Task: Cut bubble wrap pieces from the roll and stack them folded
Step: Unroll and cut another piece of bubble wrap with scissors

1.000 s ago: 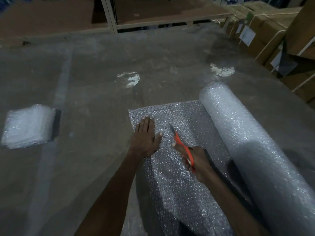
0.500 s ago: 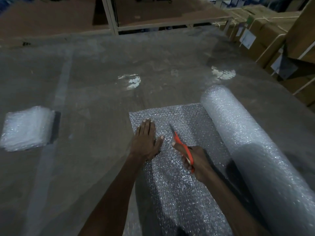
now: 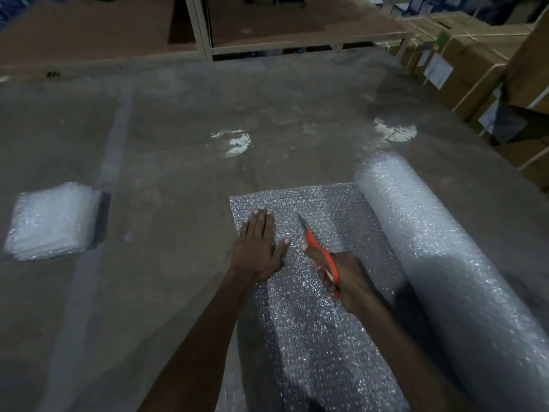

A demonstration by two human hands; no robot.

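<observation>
A sheet (image 3: 312,307) of bubble wrap lies unrolled flat on the grey floor (image 3: 166,162), running from the bottom of the view up to a straight far edge. Its surface is a dense grid of small clear bubbles that catch the light as bright specks, and it looks grey-silver where the floor shows through. Along its right side it joins the roll (image 3: 439,257), a thick white cylinder lying on the floor and angled from the upper middle toward the lower right; the roll looks milkier and more opaque than the single layer.

The left hand (image 3: 257,248) lies flat on the sheet near its left edge, fingers straight and together, thumb spread to the right, pressing the wrap down. The right hand (image 3: 341,278) is curled round the orange handles of the scissors (image 3: 319,248), whose blades point away from the person and rest on or just above the sheet, just beside the left thumb; whether the blades are parted is hard to tell.

Well apart to the left, a stack (image 3: 55,221) of folded bubble wrap pieces sits on the floor, whitish and square-edged. Cardboard boxes (image 3: 475,60) line the upper right.
</observation>
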